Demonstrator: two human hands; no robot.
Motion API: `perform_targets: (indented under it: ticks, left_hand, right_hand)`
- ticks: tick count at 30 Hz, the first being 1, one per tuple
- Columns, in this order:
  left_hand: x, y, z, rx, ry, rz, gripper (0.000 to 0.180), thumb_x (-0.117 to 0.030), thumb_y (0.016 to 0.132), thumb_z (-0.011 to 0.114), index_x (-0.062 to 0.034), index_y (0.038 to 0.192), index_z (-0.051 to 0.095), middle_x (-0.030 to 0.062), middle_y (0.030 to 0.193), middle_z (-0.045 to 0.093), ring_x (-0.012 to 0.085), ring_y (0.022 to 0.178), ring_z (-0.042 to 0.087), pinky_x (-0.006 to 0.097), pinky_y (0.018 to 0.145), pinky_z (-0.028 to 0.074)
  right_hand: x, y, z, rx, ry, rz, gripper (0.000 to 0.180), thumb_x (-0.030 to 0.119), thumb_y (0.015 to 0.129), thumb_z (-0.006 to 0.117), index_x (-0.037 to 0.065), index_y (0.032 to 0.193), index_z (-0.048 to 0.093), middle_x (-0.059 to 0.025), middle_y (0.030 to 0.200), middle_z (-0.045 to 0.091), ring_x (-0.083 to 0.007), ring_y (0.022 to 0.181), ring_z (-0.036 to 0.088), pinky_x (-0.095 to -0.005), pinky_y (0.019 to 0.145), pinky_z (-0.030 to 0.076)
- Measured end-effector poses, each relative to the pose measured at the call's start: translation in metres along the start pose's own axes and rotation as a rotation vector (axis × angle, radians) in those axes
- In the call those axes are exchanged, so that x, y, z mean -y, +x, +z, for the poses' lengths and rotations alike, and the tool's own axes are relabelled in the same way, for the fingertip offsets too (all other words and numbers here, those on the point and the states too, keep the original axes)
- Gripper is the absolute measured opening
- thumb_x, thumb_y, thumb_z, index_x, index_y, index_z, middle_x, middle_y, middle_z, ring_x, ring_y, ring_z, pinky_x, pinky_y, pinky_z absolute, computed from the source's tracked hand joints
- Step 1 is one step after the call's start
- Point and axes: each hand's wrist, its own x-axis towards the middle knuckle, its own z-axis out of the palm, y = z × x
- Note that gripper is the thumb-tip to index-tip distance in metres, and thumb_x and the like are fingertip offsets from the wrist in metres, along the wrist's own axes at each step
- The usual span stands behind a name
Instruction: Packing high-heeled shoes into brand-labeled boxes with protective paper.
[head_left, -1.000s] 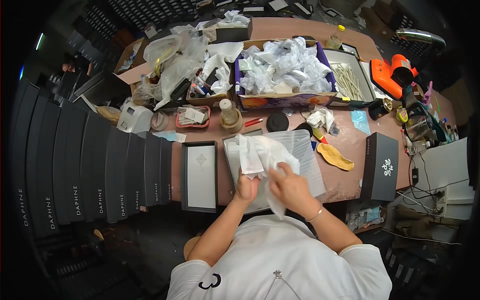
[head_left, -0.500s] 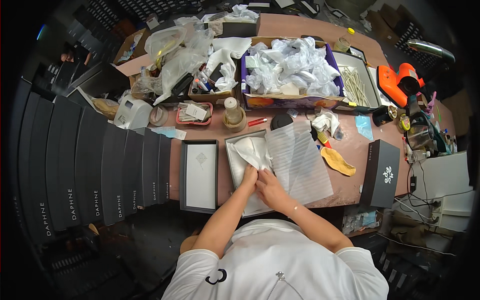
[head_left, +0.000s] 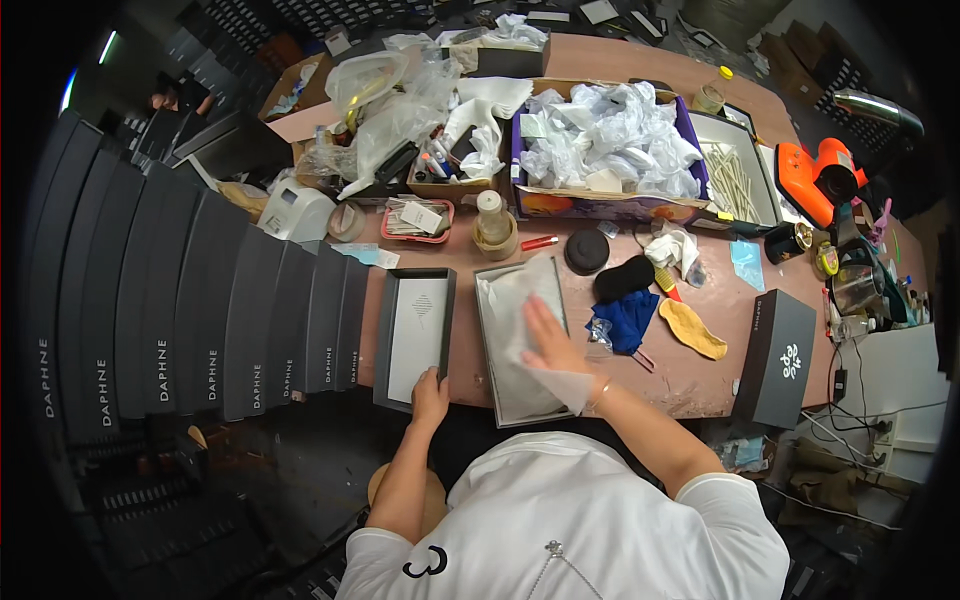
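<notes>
Head view, right hand (head_left: 548,338) flattening crinkled tissue paper (head_left: 520,330)

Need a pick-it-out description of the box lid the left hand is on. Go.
On the brown worktable, look at the near edge, just right of the row of upright dark boxes. The box lid lies open side up under the left hand. Unlike the tissue-lined box beside it, its pale inside is bare.

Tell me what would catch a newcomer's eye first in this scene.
First, the right hand pressed flat on white tissue paper lining an open dark box at the table's near edge, while the left hand grips the box lid beside it. Next, the long row of upright dark boxes fanning along the left, and the purple-sided carton of crumpled white paper behind.
</notes>
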Motion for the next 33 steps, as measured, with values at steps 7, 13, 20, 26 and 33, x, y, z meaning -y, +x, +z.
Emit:
perform_targets:
  ticks: [7, 13, 20, 26, 33]
  left_hand:
    - [-0.094, -0.056, -0.163, 0.039, -0.903, -0.143, 0.021, -0.015, 0.092, 0.058, 0.0025, 0.104, 0.058, 0.0038, 0.092, 0.063, 0.0097, 0.08, 0.057, 0.024, 0.072, 0.045]
    - [-0.14, -0.075, -0.146, 0.233, -1.56, -0.125, 0.033, -0.021, 0.092, 0.063, 0.0033, 0.114, 0.056, 0.0059, 0.103, 0.063, 0.0121, 0.093, 0.058, 0.025, 0.084, 0.044]
    - [-0.139, -0.03, -0.047, 0.207, -1.341, -0.392, 0.024, -0.024, 0.093, 0.06, -0.0005, 0.1, 0.058, 0.0031, 0.097, 0.061, 0.0093, 0.087, 0.054, 0.024, 0.082, 0.043]
    - [-0.138, -0.016, -0.115, 0.13, -1.393, -0.264, 0.047, -0.026, 0.084, 0.057, 0.0014, 0.122, 0.049, 0.0098, 0.106, 0.059, 0.0179, 0.094, 0.06, 0.03, 0.081, 0.05]
    - [-0.111, -0.022, -0.155, -0.12, -1.34, -0.204, 0.053, -0.031, 0.08, 0.059, 0.0005, 0.122, 0.049, 0.0096, 0.104, 0.058, 0.0192, 0.093, 0.06, 0.03, 0.079, 0.051]
  right_hand:
    - [0.0, 0.022, 0.05, 0.477, -0.661, 0.026, 0.103, 0.036, 0.068, 0.079, 0.004, 0.147, 0.021, -0.0235, 0.149, 0.025, -0.0385, 0.14, 0.021, -0.0579, 0.111, 0.014]
    - [0.025, -0.023, -0.048, 0.133, 0.823, 0.336, 0.069, 0.039, 0.093, 0.055, 0.002, 0.145, 0.028, -0.0235, 0.147, 0.032, -0.0305, 0.135, 0.035, -0.0371, 0.109, 0.03]
    - [-0.013, -0.057, -0.011, -0.085, 0.257, 0.501, 0.056, 0.035, 0.093, 0.056, 0.0, 0.134, 0.044, -0.0235, 0.116, 0.059, -0.0335, 0.106, 0.058, -0.0366, 0.09, 0.044]
    - [-0.094, -0.055, -0.04, -0.059, -0.374, 0.33, 0.03, 0.015, 0.083, 0.059, 0.003, 0.111, 0.059, -0.0197, 0.101, 0.062, -0.0358, 0.084, 0.062, -0.0435, 0.074, 0.049]
    - [-0.11, -0.073, -0.042, -0.192, 0.714, 0.623, 0.012, 0.009, 0.089, 0.057, 0.006, 0.1, 0.06, -0.0072, 0.08, 0.063, -0.0185, 0.066, 0.061, -0.0308, 0.057, 0.051]
